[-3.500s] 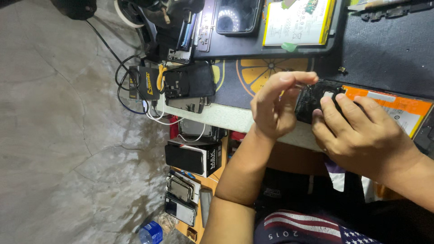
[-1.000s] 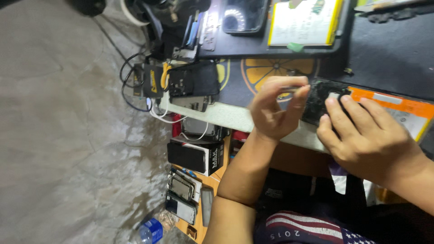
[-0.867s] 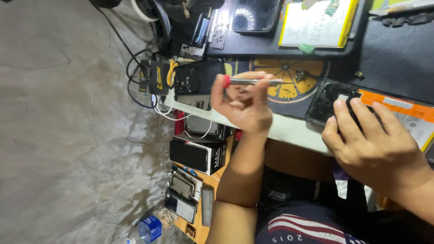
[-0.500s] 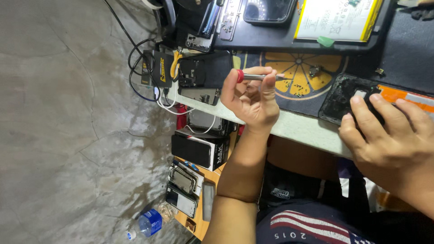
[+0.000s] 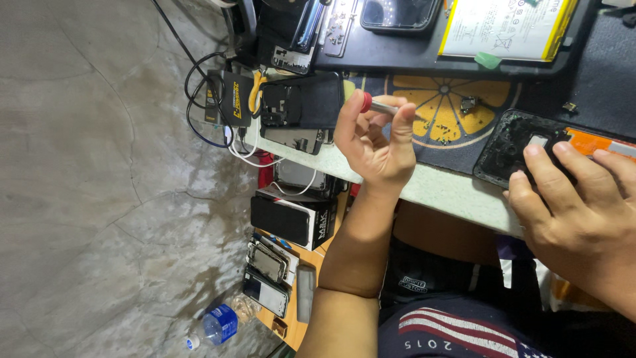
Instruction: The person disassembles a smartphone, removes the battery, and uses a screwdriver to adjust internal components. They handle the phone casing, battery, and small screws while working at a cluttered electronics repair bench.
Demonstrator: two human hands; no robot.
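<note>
The left hand (image 5: 374,142) is held raised with the palm turned toward the camera, and a small screwdriver (image 5: 379,106) with a red cap and a silver shaft is pinched between the thumb and the fingertips; the hand is closed on the tool and lifted clear of the table. At 3 o'clock from it, well apart, the right hand (image 5: 573,202) is laid flat with its fingers spread over an opened black phone (image 5: 510,142), which is pressed against the mat at the table's edge. Whether anything is gripped beneath those fingers cannot be told.

Between the two hands a dark work mat (image 5: 440,122) printed with an orange citrus slice is seen. At 9 o'clock from the left hand, a black phone back panel (image 5: 301,99) is placed on the white table edge (image 5: 437,192), with a yellow-and-black device (image 5: 232,99) and tangled cables beyond it. At 1 o'clock, a yellow-edged battery (image 5: 507,26) is laid in a black tray (image 5: 397,59). At 7 o'clock, lower down, several phones (image 5: 268,275) are stacked, and a blue-labelled bottle (image 5: 215,328) is left on the grey floor.
</note>
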